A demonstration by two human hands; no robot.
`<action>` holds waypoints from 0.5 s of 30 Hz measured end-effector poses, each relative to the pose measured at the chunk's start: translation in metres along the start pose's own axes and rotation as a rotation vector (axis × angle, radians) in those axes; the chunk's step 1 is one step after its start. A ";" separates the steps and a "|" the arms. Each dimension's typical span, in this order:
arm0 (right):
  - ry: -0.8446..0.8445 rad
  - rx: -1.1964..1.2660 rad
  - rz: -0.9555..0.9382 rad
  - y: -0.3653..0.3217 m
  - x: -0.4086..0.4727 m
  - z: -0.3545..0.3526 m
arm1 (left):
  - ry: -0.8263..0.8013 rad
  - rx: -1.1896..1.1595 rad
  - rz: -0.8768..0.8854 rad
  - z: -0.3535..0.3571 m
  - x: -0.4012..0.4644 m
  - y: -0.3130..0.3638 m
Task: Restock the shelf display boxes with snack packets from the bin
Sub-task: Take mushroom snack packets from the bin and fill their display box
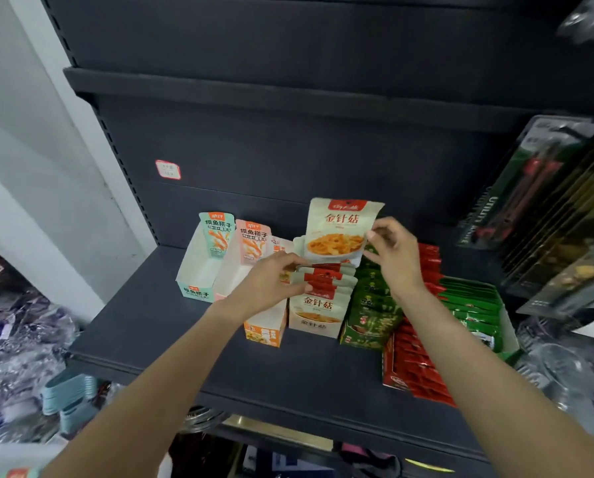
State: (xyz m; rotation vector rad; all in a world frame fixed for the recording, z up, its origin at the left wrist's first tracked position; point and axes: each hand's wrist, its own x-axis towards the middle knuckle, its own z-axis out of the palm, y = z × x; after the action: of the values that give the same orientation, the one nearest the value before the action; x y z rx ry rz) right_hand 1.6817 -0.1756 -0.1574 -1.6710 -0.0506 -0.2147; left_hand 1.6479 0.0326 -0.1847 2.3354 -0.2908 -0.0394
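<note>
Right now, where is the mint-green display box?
In the head view, the mint-green display box stands leftmost in the row on the dark shelf, beside the pink display box.

A shop aisle. Dark metal retail shelving (288, 367) holds cardboard display boxes (199, 270) of packaged snacks, a price sticker (167, 169) marks the back panel, and carded utility knives (530, 188) hang at right.

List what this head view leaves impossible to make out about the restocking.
- The bin: outside the frame.
- The price label on the shelf's back panel: print too small.
- The orange display box: contents hidden by the left hand.
- The cream packet the right hand pinches: lower edge hidden behind stacked packets.
</note>
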 end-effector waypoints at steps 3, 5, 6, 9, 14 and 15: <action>-0.018 -0.052 0.038 0.014 -0.002 0.001 | 0.038 -0.052 -0.017 0.001 0.001 0.000; -0.021 -0.116 0.049 0.024 -0.003 0.000 | 0.075 -0.108 -0.065 0.002 0.001 0.000; -0.036 -0.153 0.055 0.027 -0.004 0.000 | 0.093 -0.134 -0.092 0.003 0.001 0.001; -0.109 -0.376 0.029 0.030 0.001 -0.001 | 0.127 -0.194 -0.128 0.004 0.001 0.005; -0.088 -0.528 -0.153 0.019 0.003 -0.002 | 0.112 -0.214 -0.148 0.005 0.001 0.004; -0.075 -0.542 -0.195 0.018 0.002 -0.002 | 0.116 -0.211 -0.152 0.005 0.001 0.005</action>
State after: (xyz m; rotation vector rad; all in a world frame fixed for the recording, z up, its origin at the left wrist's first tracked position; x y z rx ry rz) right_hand 1.6865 -0.1794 -0.1741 -2.2163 -0.2288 -0.3340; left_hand 1.6474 0.0256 -0.1850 2.1361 -0.0482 -0.0080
